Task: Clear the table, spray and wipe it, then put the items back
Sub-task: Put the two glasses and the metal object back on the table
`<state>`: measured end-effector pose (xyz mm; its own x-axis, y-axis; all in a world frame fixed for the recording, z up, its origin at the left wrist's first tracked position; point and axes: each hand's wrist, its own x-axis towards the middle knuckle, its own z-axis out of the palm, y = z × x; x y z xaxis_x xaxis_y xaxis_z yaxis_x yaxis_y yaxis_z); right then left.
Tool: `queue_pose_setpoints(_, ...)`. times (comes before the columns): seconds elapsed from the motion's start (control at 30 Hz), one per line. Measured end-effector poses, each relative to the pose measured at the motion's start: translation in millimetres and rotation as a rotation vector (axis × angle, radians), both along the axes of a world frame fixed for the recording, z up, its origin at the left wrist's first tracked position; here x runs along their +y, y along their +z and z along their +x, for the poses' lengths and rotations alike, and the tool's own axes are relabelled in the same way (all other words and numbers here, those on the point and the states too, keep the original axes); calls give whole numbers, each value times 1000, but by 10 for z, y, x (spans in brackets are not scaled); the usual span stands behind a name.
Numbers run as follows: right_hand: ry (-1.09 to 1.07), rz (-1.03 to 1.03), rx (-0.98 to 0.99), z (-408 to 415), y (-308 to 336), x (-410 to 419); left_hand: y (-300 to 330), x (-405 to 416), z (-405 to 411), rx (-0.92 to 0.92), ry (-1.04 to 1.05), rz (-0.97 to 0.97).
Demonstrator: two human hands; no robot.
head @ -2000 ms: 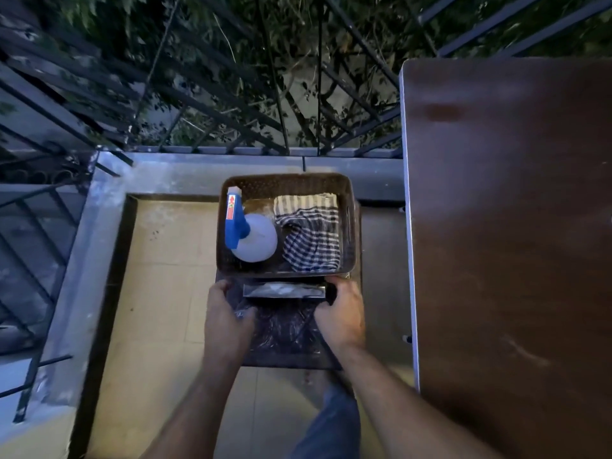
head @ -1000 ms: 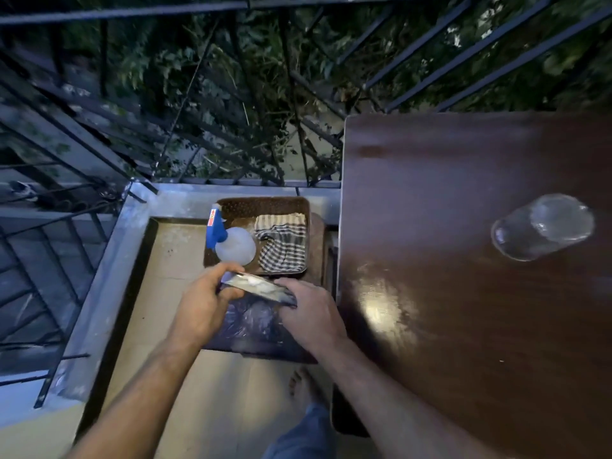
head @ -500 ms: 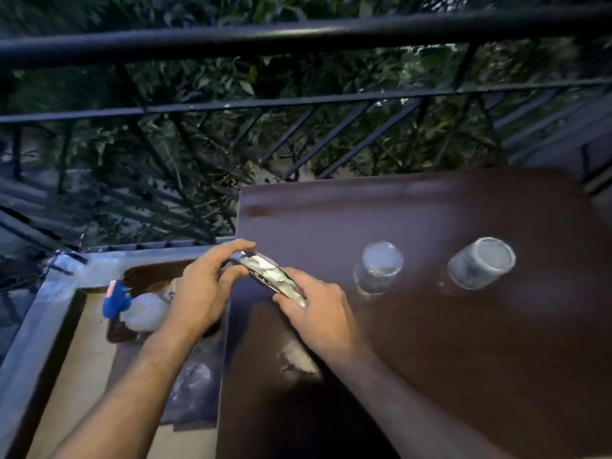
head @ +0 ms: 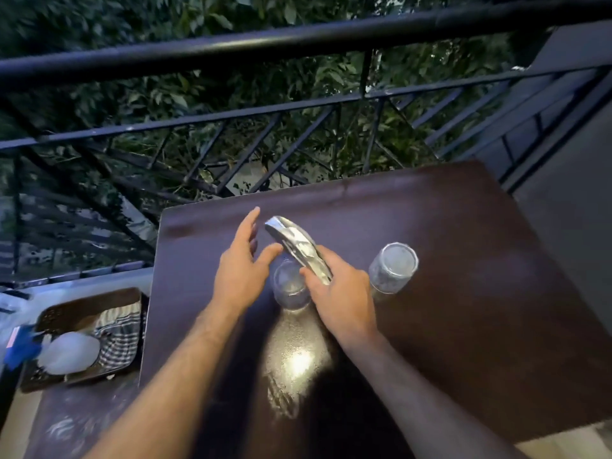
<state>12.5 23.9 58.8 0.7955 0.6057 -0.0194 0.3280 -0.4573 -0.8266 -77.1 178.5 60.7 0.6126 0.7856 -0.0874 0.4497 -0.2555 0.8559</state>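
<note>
While right hand (head: 337,293) pinches silvery packet (head: 298,248) above worktop (head: 463,293), I see left hand (head: 240,270) spread beside it, two glasses (head: 392,268) below.

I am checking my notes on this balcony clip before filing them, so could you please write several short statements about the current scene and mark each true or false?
1. The right hand grips the shiny silver foil-like flat item. True.
2. The left hand also grips that item. False: its fingers are spread open beside it.
3. Two clear drinking glasses stand on the dark brown table. True.
4. The blue-topped spray bottle stands on the table. False: it lies in the brown basket left of the table.
5. The checked cloth is in the basket. True.
</note>
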Motion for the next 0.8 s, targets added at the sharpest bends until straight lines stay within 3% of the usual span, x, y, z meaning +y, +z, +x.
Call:
queue_pose_setpoints(0.27, -294, -35, 39, 86, -469, -154, -565, -350, 184, 92, 30, -150)
queue_pose_setpoints(0.53, -394, -86, 52, 70, -844, -216, -796, -547, 101, 74, 101, -188)
queue_pose_setpoints(0.8, -372, -107, 29, 187, -1001, -321, -867, -601, 132, 78, 136, -108)
